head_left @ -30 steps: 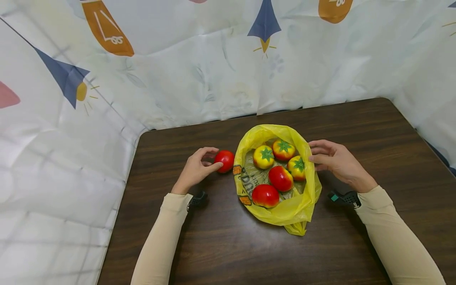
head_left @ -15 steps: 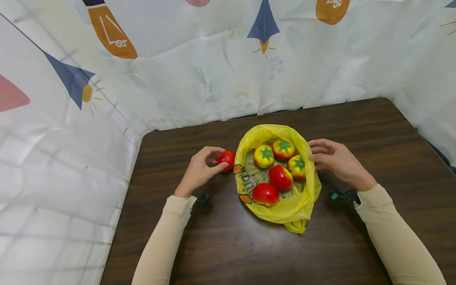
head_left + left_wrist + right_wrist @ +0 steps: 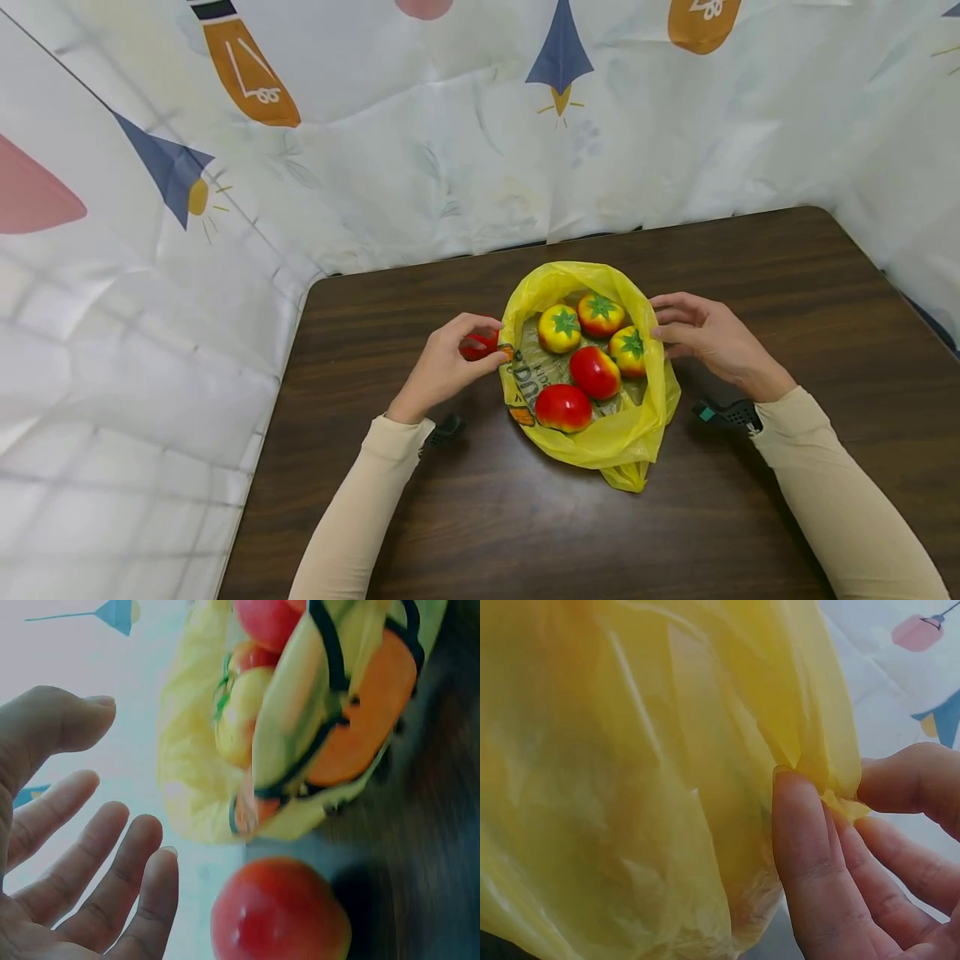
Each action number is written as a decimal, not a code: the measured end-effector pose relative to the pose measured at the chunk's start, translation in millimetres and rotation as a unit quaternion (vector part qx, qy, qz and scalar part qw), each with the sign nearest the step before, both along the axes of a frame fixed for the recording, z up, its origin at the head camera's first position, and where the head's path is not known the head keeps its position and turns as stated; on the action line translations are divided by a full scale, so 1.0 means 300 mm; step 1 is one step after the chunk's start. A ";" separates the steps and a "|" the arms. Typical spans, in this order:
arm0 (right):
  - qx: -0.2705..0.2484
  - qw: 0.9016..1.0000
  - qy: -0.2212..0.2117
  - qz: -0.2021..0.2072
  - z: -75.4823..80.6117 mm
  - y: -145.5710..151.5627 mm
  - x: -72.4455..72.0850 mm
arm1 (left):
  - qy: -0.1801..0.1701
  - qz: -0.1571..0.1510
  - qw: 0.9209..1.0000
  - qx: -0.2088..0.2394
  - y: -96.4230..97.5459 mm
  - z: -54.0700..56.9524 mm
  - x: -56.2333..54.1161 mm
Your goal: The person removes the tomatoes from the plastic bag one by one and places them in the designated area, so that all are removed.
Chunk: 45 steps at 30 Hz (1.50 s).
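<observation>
A yellow plastic bag [image 3: 585, 450] stands wide-mouthed on the table with several glossy red and yellow tomatoes [image 3: 595, 372] inside, some showing green leafy tops. My right hand [image 3: 708, 343] pinches the bag's right rim between thumb and fingers, as the right wrist view confirms where the film bunches up. Outside the bag, against its left side, a red tomato [image 3: 480, 343] rests on the table, partly hidden by my left hand [image 3: 450, 367]. In the left wrist view that hand has fingers apart and holds nothing; the tomato [image 3: 277, 915] lies beyond the fingertips, below the bag's printed rim.
The dark wood table [image 3: 525, 542] stretches out around the bag. Behind it and along its left side hangs a white printed cloth [image 3: 420, 167]. Both wrists wear black straps, the right one [image 3: 727, 414] with a green spot.
My left hand has moved right, past the red tomato to the bag's left rim. The tomato and the right hand on the bag have stayed about where they were.
</observation>
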State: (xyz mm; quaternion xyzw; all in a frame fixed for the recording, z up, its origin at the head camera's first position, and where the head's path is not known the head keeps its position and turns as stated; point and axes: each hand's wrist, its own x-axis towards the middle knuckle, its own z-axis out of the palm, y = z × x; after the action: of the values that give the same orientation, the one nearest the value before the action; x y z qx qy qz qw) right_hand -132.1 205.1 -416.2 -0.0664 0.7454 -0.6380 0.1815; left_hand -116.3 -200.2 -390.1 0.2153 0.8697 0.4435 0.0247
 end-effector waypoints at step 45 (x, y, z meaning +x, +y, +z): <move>-0.039 0.999 -0.006 0.005 0.020 0.026 0.002 | -0.082 -0.170 0.980 -0.071 0.190 -0.063 0.070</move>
State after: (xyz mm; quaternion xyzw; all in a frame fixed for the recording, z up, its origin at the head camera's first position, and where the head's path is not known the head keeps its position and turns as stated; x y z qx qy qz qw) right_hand -131.6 212.9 -410.1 -0.0737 0.7184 -0.6662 0.1861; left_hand -95.3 -143.3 -408.9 0.3205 0.8448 0.3862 0.1857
